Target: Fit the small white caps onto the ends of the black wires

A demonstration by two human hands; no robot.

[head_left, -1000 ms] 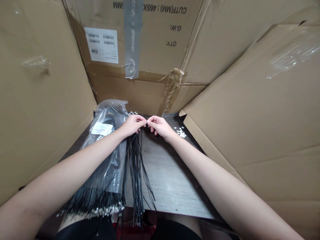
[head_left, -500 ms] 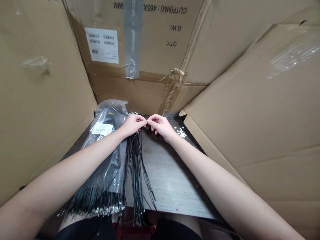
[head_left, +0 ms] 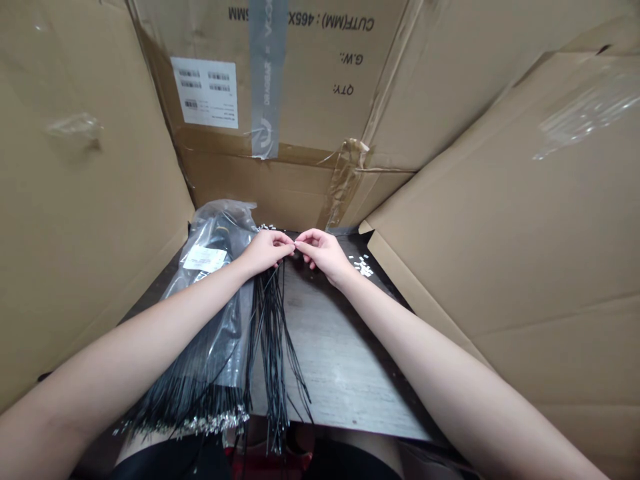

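Observation:
My left hand (head_left: 271, 249) and my right hand (head_left: 321, 252) meet fingertip to fingertip above the tabletop, each closed in a pinch. A thin black wire runs down from under my left fingers, beside a loose bundle of black wires (head_left: 270, 333) lying toward the front edge. Whatever sits between my right fingertips is too small and covered to make out. Left of the bundle lies a clear plastic bag (head_left: 233, 333) with a white label, full of more black wires whose silvery ends (head_left: 215, 423) stick out at the front.
Small white pieces (head_left: 363, 265) lie scattered right of my right hand, and more white pieces (head_left: 267, 227) sit behind my left hand. Cardboard walls (head_left: 300, 190) enclose the dark tabletop (head_left: 340, 360) at the back and both sides. The table's front edge is near my legs.
Almost nothing differs. Both hands keep the same pinch at the same spot, and the view has shifted very slightly.

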